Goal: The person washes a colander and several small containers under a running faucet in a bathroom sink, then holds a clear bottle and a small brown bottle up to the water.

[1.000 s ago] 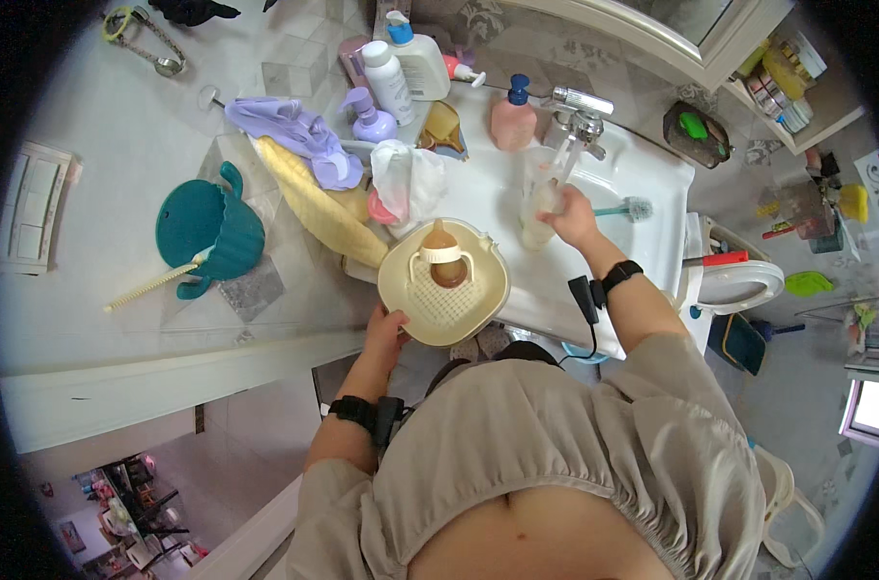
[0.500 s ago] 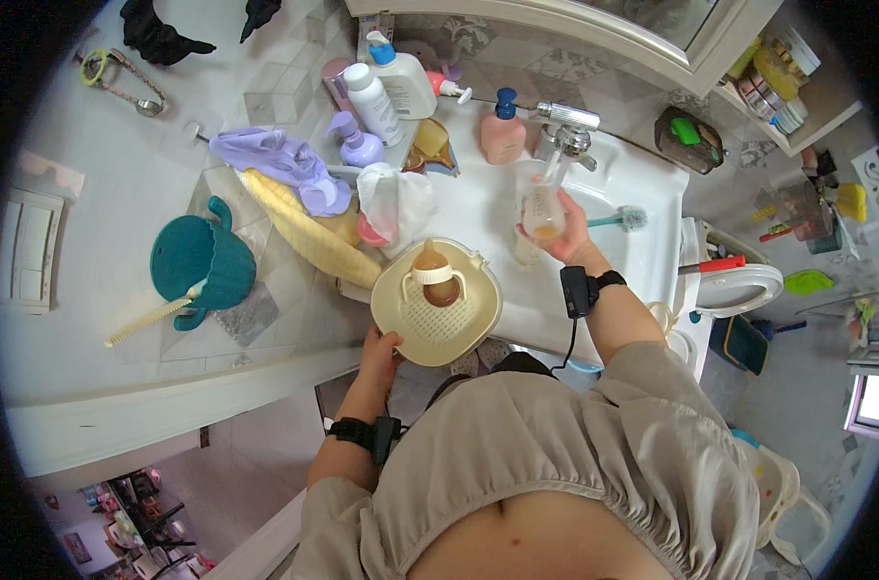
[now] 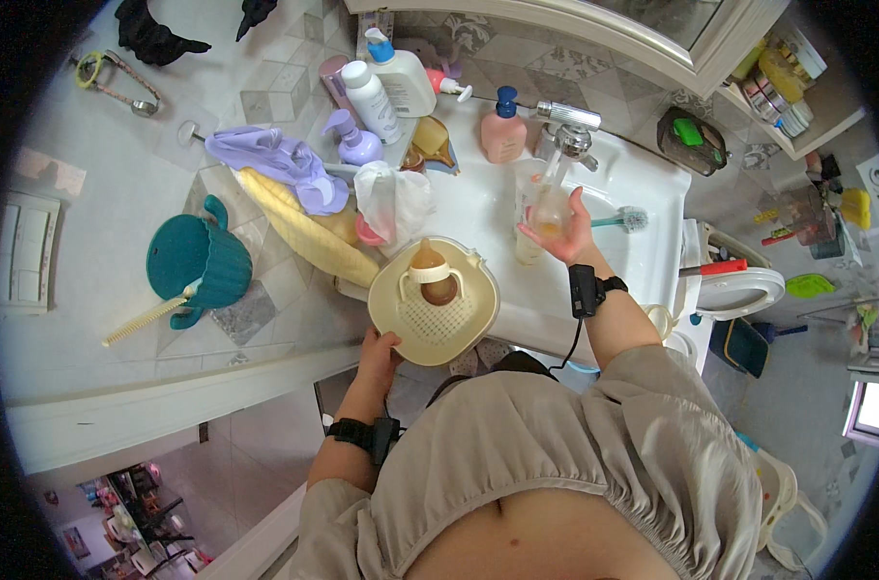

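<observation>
My left hand [image 3: 379, 356] grips the near-left rim of a cream basket [image 3: 404, 333] with a perforated bottom. Inside the basket rests a baby bottle [image 3: 439, 288] with an amber teat, a cream collar and two handles. Under the chrome faucet [image 3: 573, 143], over the white sink [image 3: 657, 227], my right hand [image 3: 572, 238] holds a clear bottle [image 3: 553, 208]. Its fingers lie under and beside the bottle, and the thumb points up along its right side. The bottle's lower end looks amber. A teal-headed bottle brush [image 3: 635, 219] lies in the sink, just right of this hand.
Behind the basket stand a pink pump bottle [image 3: 503, 130], a purple pump bottle [image 3: 354, 142] and a white bottle [image 3: 370, 100]. A crumpled white plastic bag [image 3: 401, 198] and a yellow towel [image 3: 304, 227] lie to the left. A teal bucket [image 3: 222, 271] hangs further left.
My right hand has shifted slightly right, and its fingers and thumb have loosened around the clear bottle. The left hand and basket stay nearly in place.
</observation>
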Available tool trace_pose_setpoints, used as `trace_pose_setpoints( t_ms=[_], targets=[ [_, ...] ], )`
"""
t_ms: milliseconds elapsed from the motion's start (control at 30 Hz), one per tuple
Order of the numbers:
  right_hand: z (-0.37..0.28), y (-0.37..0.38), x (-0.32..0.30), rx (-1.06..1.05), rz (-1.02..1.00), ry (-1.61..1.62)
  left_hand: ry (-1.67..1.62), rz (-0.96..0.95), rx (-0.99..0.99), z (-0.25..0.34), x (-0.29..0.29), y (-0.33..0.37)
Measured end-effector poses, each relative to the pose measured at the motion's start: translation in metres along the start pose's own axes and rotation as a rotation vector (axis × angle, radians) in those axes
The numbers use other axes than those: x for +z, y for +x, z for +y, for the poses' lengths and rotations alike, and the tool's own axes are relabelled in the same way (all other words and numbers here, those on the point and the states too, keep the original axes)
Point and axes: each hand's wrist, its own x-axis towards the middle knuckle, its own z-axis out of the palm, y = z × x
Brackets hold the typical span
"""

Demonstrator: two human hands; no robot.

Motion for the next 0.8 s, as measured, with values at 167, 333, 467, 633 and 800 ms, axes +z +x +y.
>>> trace_pose_setpoints(
  t_ms=[167, 333, 467, 633, 800],
  targets=[
    [-0.007, 0.016, -0.015, -0.104, -0.163, -0.202, -0.025, -0.004, 0.005, -0.002, 0.003, 0.0],
    [-0.009, 0.015, 0.007, -0.04, -0.027, -0.116, -0.022, 0.029, -0.005, 0.003, 0.008, -0.004],
    [-0.006, 0.016, 0.005, -0.072, -0.048, -0.132, 0.001, 0.033, 0.011, 0.005, 0.011, -0.006],
    [-0.007, 0.02, -0.01, -0.146, -0.018, -0.155, 0.001, 0.039, 0.001, 0.002, 0.007, -0.002],
    [0.001, 0.025, -0.01, -0.225, -0.077, -0.047, -0.005, 0.054, -0.005, 0.0, 0.006, -0.002]
  ],
)
